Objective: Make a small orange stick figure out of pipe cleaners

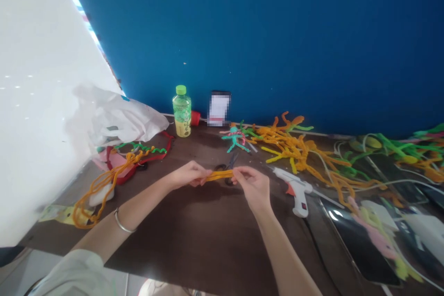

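Orange pipe cleaners [218,175], twisted into a short bundle, held level over the middle of the dark counter [194,236] between both hands. Left hand [189,175] closed around the bundle's left end, metal bangle [121,221] on that wrist. Right hand [252,188] closed on the right end, gripping from above. Black-handled scissors [225,166] lie on the counter just beyond the bundle, partly hidden by it. White glue gun [294,192] lies just right of the right hand. Far side: teal-and-pink pipe cleaner figure [236,138], then a heap of loose orange strands [294,148] to its right. Green-capped plastic bottle [182,111] stands upright by the blue wall [243,32], a blurred card [219,108] just right of it. Left side: white plastic bag [121,118] far, long orange strand [99,194] near.
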The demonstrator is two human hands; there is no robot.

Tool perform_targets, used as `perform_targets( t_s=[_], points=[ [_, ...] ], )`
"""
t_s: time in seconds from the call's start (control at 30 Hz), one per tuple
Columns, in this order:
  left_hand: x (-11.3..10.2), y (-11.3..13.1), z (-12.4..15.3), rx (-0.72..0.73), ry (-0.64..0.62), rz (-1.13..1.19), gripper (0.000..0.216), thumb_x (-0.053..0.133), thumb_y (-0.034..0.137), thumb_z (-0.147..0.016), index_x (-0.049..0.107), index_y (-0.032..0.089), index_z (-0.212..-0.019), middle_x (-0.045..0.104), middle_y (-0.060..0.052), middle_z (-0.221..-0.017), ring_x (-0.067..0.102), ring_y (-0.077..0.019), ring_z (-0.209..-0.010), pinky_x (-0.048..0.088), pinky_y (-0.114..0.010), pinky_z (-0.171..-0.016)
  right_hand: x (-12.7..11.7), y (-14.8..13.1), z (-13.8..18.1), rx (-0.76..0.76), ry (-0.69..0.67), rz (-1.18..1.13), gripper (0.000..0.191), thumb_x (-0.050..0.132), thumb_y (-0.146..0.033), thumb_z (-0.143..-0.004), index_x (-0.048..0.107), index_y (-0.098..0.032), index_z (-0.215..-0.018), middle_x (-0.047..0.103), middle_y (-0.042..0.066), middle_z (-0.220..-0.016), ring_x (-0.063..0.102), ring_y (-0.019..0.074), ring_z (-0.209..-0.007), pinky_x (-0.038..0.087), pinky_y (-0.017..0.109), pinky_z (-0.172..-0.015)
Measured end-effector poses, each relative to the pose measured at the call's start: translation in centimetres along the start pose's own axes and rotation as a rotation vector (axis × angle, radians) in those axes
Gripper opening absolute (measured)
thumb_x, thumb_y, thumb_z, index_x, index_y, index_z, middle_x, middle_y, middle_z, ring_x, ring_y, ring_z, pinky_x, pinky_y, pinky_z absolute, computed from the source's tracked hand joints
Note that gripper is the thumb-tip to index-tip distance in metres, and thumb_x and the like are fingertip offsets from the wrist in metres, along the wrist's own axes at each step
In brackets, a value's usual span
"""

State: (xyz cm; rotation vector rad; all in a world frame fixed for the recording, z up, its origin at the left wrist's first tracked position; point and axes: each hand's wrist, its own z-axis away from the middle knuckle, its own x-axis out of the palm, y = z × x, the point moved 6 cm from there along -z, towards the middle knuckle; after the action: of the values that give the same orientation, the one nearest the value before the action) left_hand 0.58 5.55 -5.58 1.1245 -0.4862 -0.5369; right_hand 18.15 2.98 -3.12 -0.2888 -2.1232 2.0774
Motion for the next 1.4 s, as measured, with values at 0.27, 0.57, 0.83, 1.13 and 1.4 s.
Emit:
perform_targets(
  t_s=[0.27, 0.57, 0.83, 1.13, 1.4],
  points=[
    [-1.0, 1.1, 0.2, 0.087, 0.164, -0.391, 0.044, 0.051, 0.053, -0.072, 0.062, 0.011, -0.067, 0.061, -0.007, -0.065, 0.054, -0.0129, -0.055, 0.041, -0.026, -0.054, -0.4, 0.6, -0.2, 0.016, -0.005, -0.003, 0.021, 0.071, -0.034, -0.063, 0.065, -0.015, -0.069, 0.064, 0.002, -0.055, 0.06, 0.0143, -0.05, 0.052, 0.027, -0.053],
    [5.2, 4.7, 0.8, 0.525, 0.217, -1.169, 0.048, 0.04, 0.037, -0.084, 0.035, 0.011, -0.124, 0.057, -0.017, -0.111, 0.056, -0.0246, -0.099, 0.039, -0.041, -0.088, 0.4, 0.6, 0.1, -0.015, -0.031, 0.029, 0.019, 0.068, -0.034, -0.063, 0.065, -0.015, -0.068, 0.067, 0.003, -0.062, 0.061, 0.0151, -0.052, 0.052, 0.028, -0.054],
    [4.8, 2.4, -0.8, 0.406, 0.132, -1.317, 0.037, 0.019, 0.033, -0.091, 0.046, 0.011, -0.105, 0.063, -0.014, -0.083, 0.062, -0.0209, -0.068, 0.045, -0.029, -0.058, -0.9, 0.2, -0.2, -0.048, 0.021, 0.159, 0.019, 0.069, -0.034, -0.062, 0.068, -0.015, -0.066, 0.069, 0.005, -0.068, 0.063, 0.0179, -0.063, 0.051, 0.029, -0.062],
    [4.0, 2.2, -0.6, 0.497, 0.152, -1.198, 0.03, 0.025, 0.027, -0.09, 0.052, 0.013, -0.092, 0.06, -0.009, -0.073, 0.056, -0.016, -0.061, 0.041, -0.025, -0.056, -0.5, 0.1, -0.1, -0.021, -0.002, 0.099, 0.018, 0.069, -0.033, -0.063, 0.067, -0.016, -0.068, 0.068, 0.005, -0.069, 0.061, 0.0166, -0.063, 0.05, 0.03, -0.063],
    [3.3, 2.7, -0.1, 0.441, 0.046, -0.614, 0.038, 0.027, 0.035, -0.089, 0.054, 0.014, -0.074, 0.055, 0.0, -0.066, 0.049, -0.0084, -0.06, 0.038, -0.019, -0.06, 1.5, 0.3, 0.5, 0.024, -0.328, -0.069, 0.022, 0.071, -0.033, -0.064, 0.065, -0.018, -0.078, 0.067, 0.003, -0.07, 0.061, 0.0145, -0.063, 0.05, 0.026, -0.059]
  ],
)
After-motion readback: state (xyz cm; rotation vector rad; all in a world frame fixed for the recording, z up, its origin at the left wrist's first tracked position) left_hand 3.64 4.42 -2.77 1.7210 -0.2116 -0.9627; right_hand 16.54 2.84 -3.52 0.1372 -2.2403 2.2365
